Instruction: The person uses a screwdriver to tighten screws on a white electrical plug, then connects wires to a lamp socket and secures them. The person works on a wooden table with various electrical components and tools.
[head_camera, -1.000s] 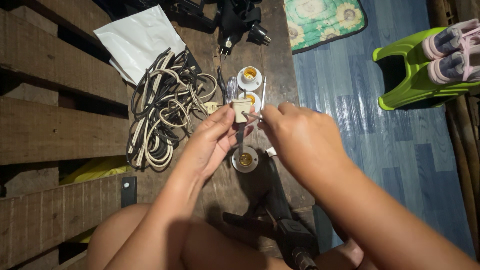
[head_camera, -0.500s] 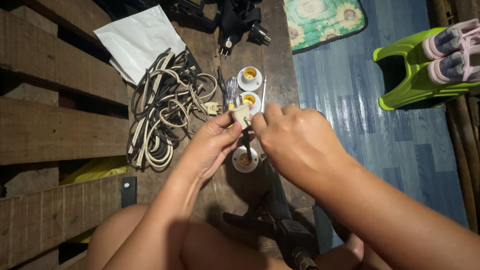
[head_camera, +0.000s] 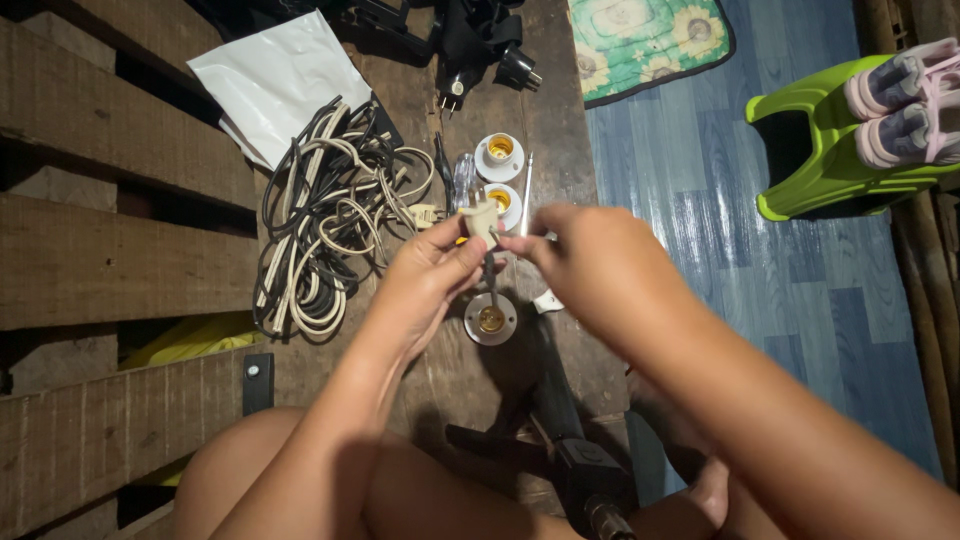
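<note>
between the two hands, just above the wooden table (head_camera: 440, 380), a small cream plug (head_camera: 482, 220) is pinched in the fingers of the left hand (head_camera: 425, 285), prongs up. the right hand (head_camera: 600, 275) has its fingers narrowed to a point that touches the plug's side; whether they hold a small tool i cannot tell. compared with a second ago the plug has been lifted a little and the right hand has slid off it (earlier it covered the piece), so the plug now shows clearly. just below the fingers lies a round lamp socket (head_camera: 491, 318); beyond them sit two white sockets (head_camera: 499, 155), and to their left a tangle of cables (head_camera: 330, 220) beside a white bag (head_camera: 275, 80).
</note>
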